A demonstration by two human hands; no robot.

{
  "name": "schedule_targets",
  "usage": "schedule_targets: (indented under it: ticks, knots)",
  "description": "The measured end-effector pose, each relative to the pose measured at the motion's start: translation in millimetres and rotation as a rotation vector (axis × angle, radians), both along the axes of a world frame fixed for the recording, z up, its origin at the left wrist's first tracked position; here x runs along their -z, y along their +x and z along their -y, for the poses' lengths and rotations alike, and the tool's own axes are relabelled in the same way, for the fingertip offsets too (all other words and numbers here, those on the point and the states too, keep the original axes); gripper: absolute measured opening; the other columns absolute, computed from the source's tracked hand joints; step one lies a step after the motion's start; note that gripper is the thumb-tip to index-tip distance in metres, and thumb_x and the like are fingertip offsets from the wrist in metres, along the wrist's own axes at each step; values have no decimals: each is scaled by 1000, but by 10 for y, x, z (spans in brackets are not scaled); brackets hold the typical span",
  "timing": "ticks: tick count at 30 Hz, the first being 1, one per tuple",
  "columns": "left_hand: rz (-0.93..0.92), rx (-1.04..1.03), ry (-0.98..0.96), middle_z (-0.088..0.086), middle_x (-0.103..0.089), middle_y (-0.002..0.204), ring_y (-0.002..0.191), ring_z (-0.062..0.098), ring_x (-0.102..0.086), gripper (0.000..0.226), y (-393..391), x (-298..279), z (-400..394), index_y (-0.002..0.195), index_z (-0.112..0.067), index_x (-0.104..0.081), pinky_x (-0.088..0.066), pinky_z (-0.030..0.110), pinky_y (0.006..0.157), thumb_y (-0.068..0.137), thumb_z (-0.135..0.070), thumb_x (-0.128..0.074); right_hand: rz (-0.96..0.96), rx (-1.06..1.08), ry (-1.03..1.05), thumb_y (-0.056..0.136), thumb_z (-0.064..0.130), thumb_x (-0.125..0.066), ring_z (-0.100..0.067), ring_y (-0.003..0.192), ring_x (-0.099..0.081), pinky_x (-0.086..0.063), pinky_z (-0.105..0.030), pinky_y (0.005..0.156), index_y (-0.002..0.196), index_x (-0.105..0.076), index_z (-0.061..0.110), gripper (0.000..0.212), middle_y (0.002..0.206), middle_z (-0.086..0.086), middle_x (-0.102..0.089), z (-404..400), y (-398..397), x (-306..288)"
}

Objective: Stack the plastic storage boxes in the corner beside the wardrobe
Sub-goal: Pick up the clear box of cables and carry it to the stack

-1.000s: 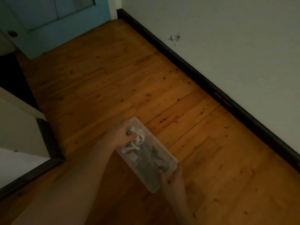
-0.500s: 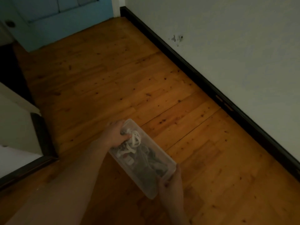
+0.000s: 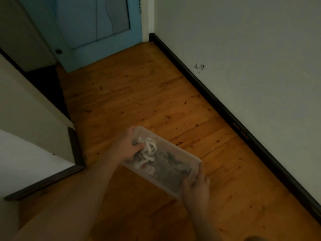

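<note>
**Clear box carried in both hands above the floorboards**

The left hand (image 3: 129, 148) grips the 10 o'clock end of a clear, oblong plastic storage box (image 3: 171, 168), thumb curled over the rim into its contents. The right hand (image 3: 196, 187) clasps the opposite end at 4 o'clock, fingers wrapped up the wall. The lidless box is held above the orange-brown wooden floor (image 3: 139, 101), low in the middle of the view. Inside lie white looped straps (image 3: 150, 148) beside a dark, crumpled jumble (image 3: 166, 164) too dim to identify.
</note>
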State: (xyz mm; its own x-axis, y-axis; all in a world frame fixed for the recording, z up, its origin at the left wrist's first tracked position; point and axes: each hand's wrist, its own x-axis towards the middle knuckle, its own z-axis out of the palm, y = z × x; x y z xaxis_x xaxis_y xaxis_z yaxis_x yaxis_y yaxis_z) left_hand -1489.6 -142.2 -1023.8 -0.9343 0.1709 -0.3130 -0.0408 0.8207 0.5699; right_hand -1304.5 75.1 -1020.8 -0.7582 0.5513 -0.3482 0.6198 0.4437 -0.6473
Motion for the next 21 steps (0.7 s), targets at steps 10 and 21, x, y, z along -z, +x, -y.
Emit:
schedule_targets:
  ticks: [10, 21]
  knots:
    - [-81, -145, 43, -5, -51, 124, 107, 13, -52, 76, 471, -2353, 176, 136, -24, -41, -45, 29, 80, 77, -61, -72, -102, -49, 80, 98, 40, -48, -22, 96, -54, -49, -34, 73, 157, -24, 33, 64, 126, -5, -43, -159, -62, -2330]
    - [-183, -360, 57, -4, -53, 129, 119, 23, -50, 73, 1475, -4821, 349, 138, -25, -42, -46, 45, 99, 80, -63, -65, -218, -117, 71, 96, 37, -53, -22, 99, -52, -47, -37, 82, 151, -35, 38, 58, 122, -3, -45, -56, 157, -4764]
